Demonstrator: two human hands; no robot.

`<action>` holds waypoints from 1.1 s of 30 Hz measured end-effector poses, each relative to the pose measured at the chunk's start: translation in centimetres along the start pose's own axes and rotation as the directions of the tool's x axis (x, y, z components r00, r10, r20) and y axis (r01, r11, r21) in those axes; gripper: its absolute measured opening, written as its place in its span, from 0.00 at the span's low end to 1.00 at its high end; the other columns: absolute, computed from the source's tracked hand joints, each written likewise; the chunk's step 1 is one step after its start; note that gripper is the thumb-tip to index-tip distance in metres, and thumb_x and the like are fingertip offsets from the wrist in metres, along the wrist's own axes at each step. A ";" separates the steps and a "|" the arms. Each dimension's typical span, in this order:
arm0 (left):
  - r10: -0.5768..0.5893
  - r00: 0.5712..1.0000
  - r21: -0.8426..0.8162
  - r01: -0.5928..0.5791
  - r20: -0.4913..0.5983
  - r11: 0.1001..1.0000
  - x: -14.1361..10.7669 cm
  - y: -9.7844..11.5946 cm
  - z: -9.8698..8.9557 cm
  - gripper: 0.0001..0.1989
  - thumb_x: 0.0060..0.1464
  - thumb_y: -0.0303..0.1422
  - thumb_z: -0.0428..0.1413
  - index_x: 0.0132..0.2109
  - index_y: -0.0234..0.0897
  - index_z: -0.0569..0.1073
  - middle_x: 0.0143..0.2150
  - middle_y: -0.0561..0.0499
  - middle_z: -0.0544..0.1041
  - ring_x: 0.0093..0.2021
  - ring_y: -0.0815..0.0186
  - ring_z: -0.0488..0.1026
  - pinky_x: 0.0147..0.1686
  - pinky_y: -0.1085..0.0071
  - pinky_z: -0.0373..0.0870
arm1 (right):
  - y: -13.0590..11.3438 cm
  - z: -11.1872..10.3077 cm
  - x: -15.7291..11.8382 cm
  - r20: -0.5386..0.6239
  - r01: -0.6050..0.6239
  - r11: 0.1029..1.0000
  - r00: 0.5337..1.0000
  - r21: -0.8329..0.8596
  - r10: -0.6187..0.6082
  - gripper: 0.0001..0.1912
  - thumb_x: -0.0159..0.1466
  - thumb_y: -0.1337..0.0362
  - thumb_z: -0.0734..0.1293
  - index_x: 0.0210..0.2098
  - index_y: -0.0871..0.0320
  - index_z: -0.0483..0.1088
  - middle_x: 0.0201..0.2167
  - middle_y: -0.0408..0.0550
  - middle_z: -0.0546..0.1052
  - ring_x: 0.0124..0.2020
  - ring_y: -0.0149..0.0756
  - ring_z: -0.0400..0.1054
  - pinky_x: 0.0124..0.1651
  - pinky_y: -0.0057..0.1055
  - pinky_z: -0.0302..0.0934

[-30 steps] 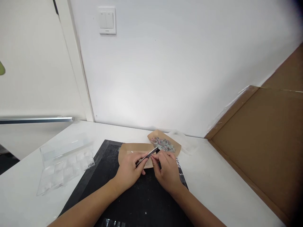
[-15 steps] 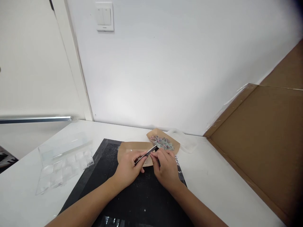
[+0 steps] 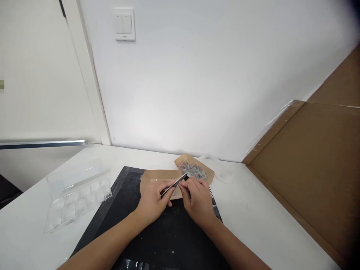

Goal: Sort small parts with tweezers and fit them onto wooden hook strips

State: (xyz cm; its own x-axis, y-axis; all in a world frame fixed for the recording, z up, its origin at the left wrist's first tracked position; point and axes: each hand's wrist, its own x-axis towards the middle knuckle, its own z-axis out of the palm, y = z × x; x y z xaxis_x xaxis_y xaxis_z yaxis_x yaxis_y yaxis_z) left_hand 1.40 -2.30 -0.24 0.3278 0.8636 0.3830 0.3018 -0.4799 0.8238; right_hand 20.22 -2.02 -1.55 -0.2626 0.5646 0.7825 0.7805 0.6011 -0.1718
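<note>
My left hand [image 3: 153, 198] is closed on a thin, flat black piece with a pale edge [image 3: 174, 184], thumb on the near side and fingers behind. The piece is tilted, its far end rising to the right. My right hand [image 3: 198, 200] has thumb and fingers pinched together against its right part; whatever lies between those fingertips is hidden. Behind my hands sits a brown paper tray [image 3: 144, 180], partly covered by them. A second brown paper tray [image 3: 182, 159], holding several small pink and green pieces in clear wrapping [image 3: 194, 170], stands just behind to the right.
A black mat or package [image 3: 160, 232] lies under my hands on the white table [image 3: 247, 210]. At left, a clear compartment box [image 3: 75, 202] has its lid raised. Crumpled clear plastic [image 3: 222, 170] lies near the wall. A large cardboard panel [image 3: 306, 161] borders the right side.
The whole view has shifted very slightly downward in the picture. Both hands and the black piece keep nearly the same pose.
</note>
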 end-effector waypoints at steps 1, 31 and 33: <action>-0.001 1.000 -0.004 0.001 0.002 1.000 0.0 -0.1 0.0 0.19 0.67 0.33 0.52 0.61 0.45 0.76 0.42 0.52 0.83 0.23 0.73 0.76 0.33 0.74 0.74 | 0.0 0.0 0.0 0.003 0.001 1.000 1.000 0.004 -0.001 0.08 0.73 0.68 0.62 0.35 0.56 0.67 0.27 0.41 0.71 0.30 0.34 0.65 0.45 0.35 0.53; -0.027 1.000 -0.018 0.027 0.010 0.999 -0.1 -0.3 0.1 0.19 0.67 0.34 0.52 0.62 0.44 0.75 0.43 0.51 0.83 0.23 0.72 0.77 0.32 0.75 0.75 | -0.2 -0.2 0.0 0.039 0.012 1.000 0.999 -0.007 -0.012 0.09 0.73 0.68 0.61 0.35 0.56 0.68 0.27 0.42 0.72 0.31 0.35 0.66 0.46 0.35 0.53; -0.030 0.999 -0.013 0.030 0.011 0.999 -0.1 -0.2 0.0 0.19 0.67 0.34 0.52 0.62 0.44 0.75 0.44 0.51 0.83 0.23 0.72 0.77 0.33 0.74 0.75 | -0.1 -0.3 0.1 0.028 0.004 0.998 1.000 -0.061 -0.003 0.10 0.73 0.67 0.62 0.34 0.56 0.68 0.26 0.41 0.71 0.30 0.34 0.65 0.45 0.35 0.53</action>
State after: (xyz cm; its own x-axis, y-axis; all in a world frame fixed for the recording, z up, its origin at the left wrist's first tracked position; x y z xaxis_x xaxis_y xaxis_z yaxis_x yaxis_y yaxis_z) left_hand 1.35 -2.27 -0.46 0.3289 0.8757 0.3535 0.2999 -0.4518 0.8402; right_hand 20.29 -2.16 -1.28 -0.2806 0.5786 0.7658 0.8126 0.5679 -0.1314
